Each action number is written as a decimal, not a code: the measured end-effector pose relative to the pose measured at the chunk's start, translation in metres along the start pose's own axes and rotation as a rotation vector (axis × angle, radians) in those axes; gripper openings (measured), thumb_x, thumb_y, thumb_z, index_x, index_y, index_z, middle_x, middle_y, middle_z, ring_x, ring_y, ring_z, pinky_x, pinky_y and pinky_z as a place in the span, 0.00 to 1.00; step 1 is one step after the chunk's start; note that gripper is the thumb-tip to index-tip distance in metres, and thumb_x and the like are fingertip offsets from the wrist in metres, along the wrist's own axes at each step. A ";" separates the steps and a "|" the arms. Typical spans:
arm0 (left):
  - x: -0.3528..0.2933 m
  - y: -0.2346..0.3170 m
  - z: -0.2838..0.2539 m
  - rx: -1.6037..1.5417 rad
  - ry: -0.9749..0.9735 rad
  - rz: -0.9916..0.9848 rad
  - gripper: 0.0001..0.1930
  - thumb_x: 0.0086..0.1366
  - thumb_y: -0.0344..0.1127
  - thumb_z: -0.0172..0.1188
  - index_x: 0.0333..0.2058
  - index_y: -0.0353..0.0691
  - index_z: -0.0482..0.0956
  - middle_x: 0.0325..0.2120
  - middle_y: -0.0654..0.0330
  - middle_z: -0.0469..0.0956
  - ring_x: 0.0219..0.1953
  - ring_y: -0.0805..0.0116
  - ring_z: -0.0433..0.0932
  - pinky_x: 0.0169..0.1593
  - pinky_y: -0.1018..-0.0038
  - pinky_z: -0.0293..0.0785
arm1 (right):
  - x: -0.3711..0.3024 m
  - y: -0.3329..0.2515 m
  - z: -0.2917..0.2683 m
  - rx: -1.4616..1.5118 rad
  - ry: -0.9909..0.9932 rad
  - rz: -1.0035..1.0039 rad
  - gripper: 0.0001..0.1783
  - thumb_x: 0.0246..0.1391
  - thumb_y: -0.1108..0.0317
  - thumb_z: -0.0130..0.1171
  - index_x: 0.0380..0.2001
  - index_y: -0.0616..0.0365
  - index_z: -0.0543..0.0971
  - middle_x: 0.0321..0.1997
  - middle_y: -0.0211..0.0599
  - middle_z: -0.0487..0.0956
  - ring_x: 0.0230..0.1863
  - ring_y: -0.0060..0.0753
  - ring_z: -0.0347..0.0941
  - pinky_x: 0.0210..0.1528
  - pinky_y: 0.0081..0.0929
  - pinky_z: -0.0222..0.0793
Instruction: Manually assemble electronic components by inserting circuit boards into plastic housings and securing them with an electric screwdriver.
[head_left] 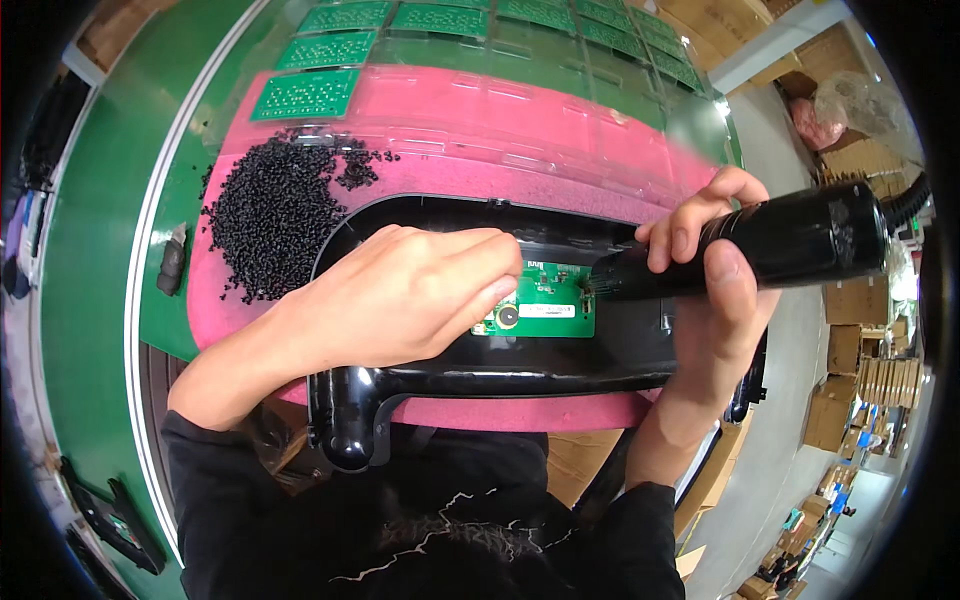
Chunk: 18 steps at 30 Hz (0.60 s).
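Observation:
In my right hand (715, 235) is a thick black electric screwdriver (800, 238), lying almost level with its cord end to the right. Its front end reaches the right edge of a green circuit board (555, 312); the bit itself is hard to make out. The board sits inside a long black plastic housing (480, 383) and carries a round buzzer-like part and a white label. Over the board's left end, my left hand (430, 290) is closed in a pinch, and its fingertips hide whatever they hold.
A heap of small black screws (275, 215) lies left of the housing on the pink mat (450, 165). Behind, a clear plastic tray (590, 140) holds several green circuit boards (305, 95). A small dark object (172, 262) rests at the green table's left. Cardboard boxes (832, 375) stand at the right.

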<state>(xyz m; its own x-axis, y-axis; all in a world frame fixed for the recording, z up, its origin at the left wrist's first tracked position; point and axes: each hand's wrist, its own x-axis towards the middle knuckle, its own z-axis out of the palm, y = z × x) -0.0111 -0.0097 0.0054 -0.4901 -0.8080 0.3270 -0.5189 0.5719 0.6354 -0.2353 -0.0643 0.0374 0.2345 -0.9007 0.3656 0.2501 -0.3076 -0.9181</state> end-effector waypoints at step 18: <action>-0.003 -0.006 -0.001 -0.148 0.006 0.029 0.06 0.57 0.31 0.66 0.31 0.35 0.80 0.22 0.56 0.79 0.22 0.60 0.79 0.25 0.71 0.73 | -0.015 -0.013 0.013 0.741 -0.048 -0.153 0.19 0.43 0.68 0.67 0.34 0.48 0.67 0.25 0.21 0.69 0.23 0.18 0.64 0.43 0.26 0.53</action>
<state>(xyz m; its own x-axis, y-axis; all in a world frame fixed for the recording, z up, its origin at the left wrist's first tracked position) -0.0054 -0.0110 0.0014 -0.4991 -0.7925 0.3503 -0.3953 0.5680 0.7219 -0.2296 -0.0427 0.0460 0.1826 -0.8452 0.5023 0.8452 -0.1260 -0.5193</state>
